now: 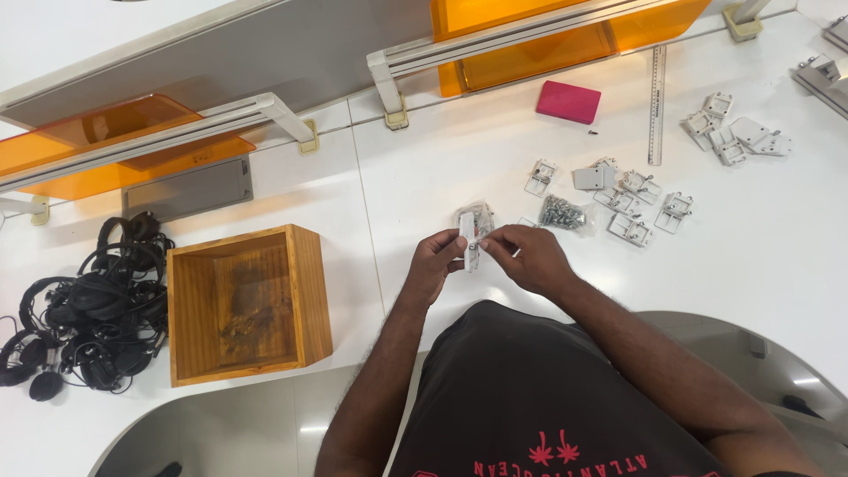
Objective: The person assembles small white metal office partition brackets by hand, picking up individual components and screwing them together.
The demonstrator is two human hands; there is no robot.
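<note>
White tabletop (760,265) under orange panels (530,35), with a wooden box (252,305) and a heap of black headsets (88,309) off to the left; the small white hinged bracket (468,240) is held up just above the tabletop, between both hands. Left hand (433,265) pinches its lower side, right hand (530,258) closes fingers on the top - both shut on it. Looks light, stiff, hard-edged and a bit fiddly; I'd grip the flat plates, not the pivot - more brackets (632,199) and a bag of screws (565,214) lie nearby.
</note>
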